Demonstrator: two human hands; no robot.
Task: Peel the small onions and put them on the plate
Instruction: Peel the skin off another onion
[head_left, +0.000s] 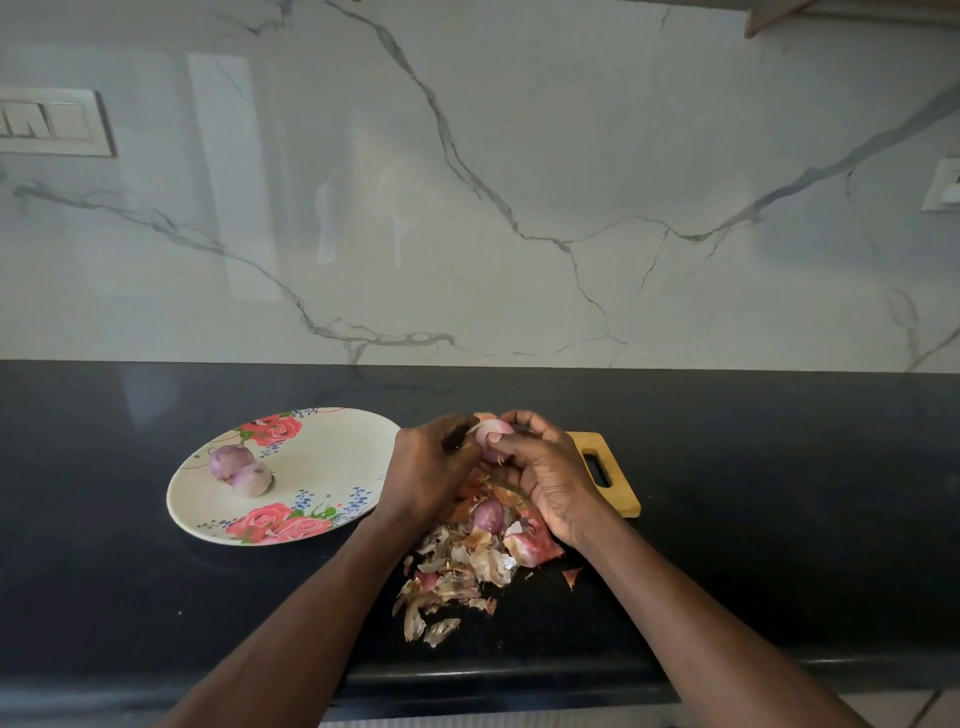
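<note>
Both hands (431, 467) (550, 478) grip one onion (493, 434), hiding most of the cutting board (597, 447).

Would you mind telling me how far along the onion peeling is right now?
Done: two peeled onions sit on the floral plate, and a pile of peels lies on the counter. In hand: the left hand and right hand hold a partly peeled onion. Left: at least one reddish onion sits among the peels below the hands.
</note>
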